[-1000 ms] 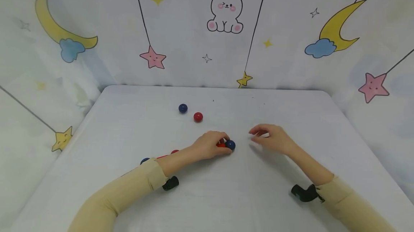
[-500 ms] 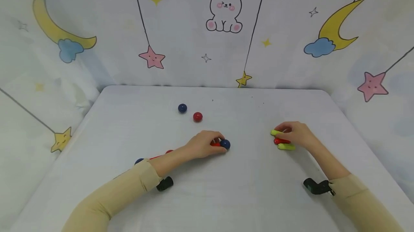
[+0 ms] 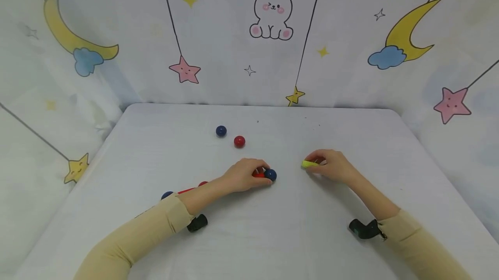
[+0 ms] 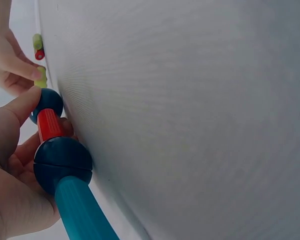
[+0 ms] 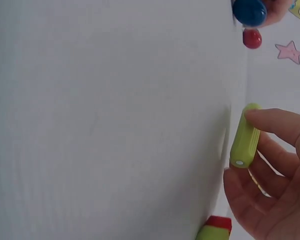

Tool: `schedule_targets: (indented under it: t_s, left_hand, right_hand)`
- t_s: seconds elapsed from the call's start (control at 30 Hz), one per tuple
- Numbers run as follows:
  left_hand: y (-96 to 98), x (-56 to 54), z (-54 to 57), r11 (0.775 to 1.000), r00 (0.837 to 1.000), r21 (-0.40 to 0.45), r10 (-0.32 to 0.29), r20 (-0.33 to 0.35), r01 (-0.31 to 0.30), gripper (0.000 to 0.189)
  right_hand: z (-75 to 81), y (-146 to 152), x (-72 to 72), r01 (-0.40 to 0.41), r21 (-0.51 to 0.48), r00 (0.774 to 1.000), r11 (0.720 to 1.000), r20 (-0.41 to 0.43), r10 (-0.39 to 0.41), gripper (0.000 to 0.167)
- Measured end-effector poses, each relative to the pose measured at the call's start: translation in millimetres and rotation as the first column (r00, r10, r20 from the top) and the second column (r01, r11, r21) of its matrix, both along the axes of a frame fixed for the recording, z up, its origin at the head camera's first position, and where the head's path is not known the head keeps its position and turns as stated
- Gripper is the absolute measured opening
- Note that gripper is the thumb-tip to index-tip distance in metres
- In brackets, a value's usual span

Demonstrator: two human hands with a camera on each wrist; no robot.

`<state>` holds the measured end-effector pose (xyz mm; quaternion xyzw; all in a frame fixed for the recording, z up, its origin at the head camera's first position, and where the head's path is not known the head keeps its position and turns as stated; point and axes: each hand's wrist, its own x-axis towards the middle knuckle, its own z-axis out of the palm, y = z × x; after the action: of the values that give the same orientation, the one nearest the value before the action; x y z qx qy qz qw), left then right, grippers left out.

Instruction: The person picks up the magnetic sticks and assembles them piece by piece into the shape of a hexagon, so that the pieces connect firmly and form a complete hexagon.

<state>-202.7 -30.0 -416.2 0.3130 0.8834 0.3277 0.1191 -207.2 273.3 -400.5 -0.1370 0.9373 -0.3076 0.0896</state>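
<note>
My left hand (image 3: 260,172) rests on the white table (image 3: 273,236) and grips a chain of toy pieces. In the left wrist view the chain runs from a blue ball (image 4: 48,103) through a red rod (image 4: 50,125) and a second blue ball (image 4: 62,162) to a teal rod (image 4: 82,212). The end blue ball (image 3: 270,174) pokes out past my fingers. My right hand (image 3: 316,163) pinches a yellow-green rod (image 3: 309,164) (image 5: 244,136) just off the table. It is a short way right of the end ball and apart from it.
A loose blue ball (image 3: 221,131) and a red ball (image 3: 239,141) lie farther back. More red and yellow-green rods (image 5: 212,231) lie by my right palm. Behind my left forearm show a blue ball (image 3: 166,194), a red rod (image 3: 186,190) and a red ball (image 3: 202,183).
My right hand went right to a small group of rods, then came back left holding one yellow-green rod. My left hand stayed on the chain.
</note>
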Motion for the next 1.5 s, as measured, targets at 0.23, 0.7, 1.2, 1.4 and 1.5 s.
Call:
schedule_targets:
  t_s: [0.23,0.7,1.2,1.4,1.5]
  left_hand:
    - [-0.8,0.2,1.2,1.000,1.000,0.000,0.000,-0.001,0.000,0.038]
    - [-5.0,1.7,0.8,1.000,1.000,0.023,-0.001,0.000,0.001,0.035]
    - [-9.8,0.5,2.5,1.000,0.996,0.021,0.011,-0.083,-0.010,0.038]
    - [-5.3,-1.8,-0.3,1.000,0.992,0.016,0.013,-0.122,-0.011,0.026]
    - [-6.3,-2.8,-1.8,0.999,0.994,0.010,0.032,-0.108,-0.031,0.022]
  right_hand:
    - [-0.5,-25,5.3,-0.108,-0.039,0.994,0.993,-0.009,0.108,0.023]
    - [-5.0,-58,11.1,-0.250,-0.093,0.968,0.964,-0.024,0.249,0.022]
    - [-3.8,-73,10.5,-0.276,-0.112,0.961,0.955,-0.039,0.273,0.021]
    - [-2.6,-82,5.5,-0.263,-0.093,0.965,0.960,-0.017,0.262,0.024]
    - [-0.9,-86,-6.8,-0.256,-0.072,0.967,0.964,-0.019,0.256,0.024]
